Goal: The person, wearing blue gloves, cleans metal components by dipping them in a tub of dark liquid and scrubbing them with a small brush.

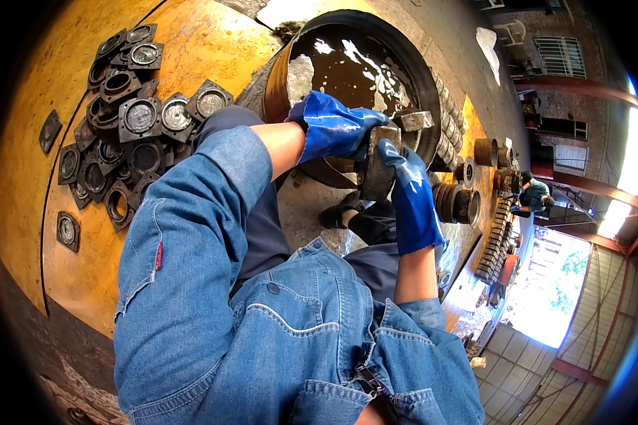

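Note:
Both my hands wear blue rubber gloves and hold one heavy, dark metal part (pixel 380 166) in front of the near rim of a round metal tub. My left hand (pixel 337 127) grips its upper left side, fingers wrapped over it. From the right, my right hand (pixel 410 184) clasps the same part, its thumb side against the metal. Dark liquid with bright reflections fills the tub (pixel 282 81). A smaller metal block (pixel 414 121) lies at the tub's near right rim, just beyond my right hand. What faces away on the held part is hidden.
Several square metal flanges with round centres (pixel 140 117) lie heaped on the yellow floor plates (pixel 21 184) at left. Stacked metal rings (pixel 450 113) stand right of the tub, with more cylindrical parts (pixel 457 204) beyond. Another person (pixel 536 195) crouches far right.

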### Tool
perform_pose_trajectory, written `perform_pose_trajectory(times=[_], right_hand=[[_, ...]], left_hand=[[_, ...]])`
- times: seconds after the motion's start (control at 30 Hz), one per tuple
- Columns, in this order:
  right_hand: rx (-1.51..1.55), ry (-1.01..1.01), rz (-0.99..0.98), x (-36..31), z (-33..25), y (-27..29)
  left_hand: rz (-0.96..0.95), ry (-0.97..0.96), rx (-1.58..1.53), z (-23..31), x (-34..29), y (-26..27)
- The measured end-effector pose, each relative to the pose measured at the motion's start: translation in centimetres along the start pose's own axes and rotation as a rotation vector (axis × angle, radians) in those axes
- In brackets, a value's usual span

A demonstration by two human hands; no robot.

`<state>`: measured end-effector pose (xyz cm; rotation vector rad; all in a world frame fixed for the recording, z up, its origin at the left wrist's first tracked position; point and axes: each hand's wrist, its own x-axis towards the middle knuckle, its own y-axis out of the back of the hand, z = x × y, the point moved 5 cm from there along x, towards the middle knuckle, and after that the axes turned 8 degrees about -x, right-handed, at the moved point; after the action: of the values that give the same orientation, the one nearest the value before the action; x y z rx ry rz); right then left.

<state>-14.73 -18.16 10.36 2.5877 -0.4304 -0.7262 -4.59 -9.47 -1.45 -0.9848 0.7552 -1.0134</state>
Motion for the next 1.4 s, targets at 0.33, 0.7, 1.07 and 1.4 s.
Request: perform_pose_trajectory(times=[0.33, 0.7, 1.07, 1.4], right_hand=[[-0.013, 0.018, -0.020, -0.7, -0.9, -0.2], [0.021, 0.005, -0.045, -0.8, -1.2, -0.6], [0.014, -0.016, -0.046, -0.5, -0.8, -0.5], [0.025, 0.086, -0.049, -1.9, -2.4, -1.0]], left_hand=[[0.023, -0.213, 0.498, 0.9, -0.1, 0.5], [0.088, -0.089, 0.222, 1.8, -3.0, -2.1], [0.072, 0.004, -0.068, 1.1, -2.3, -2.2], [0.051, -0.030, 0.014, 0.9, -1.7, -1.3]])
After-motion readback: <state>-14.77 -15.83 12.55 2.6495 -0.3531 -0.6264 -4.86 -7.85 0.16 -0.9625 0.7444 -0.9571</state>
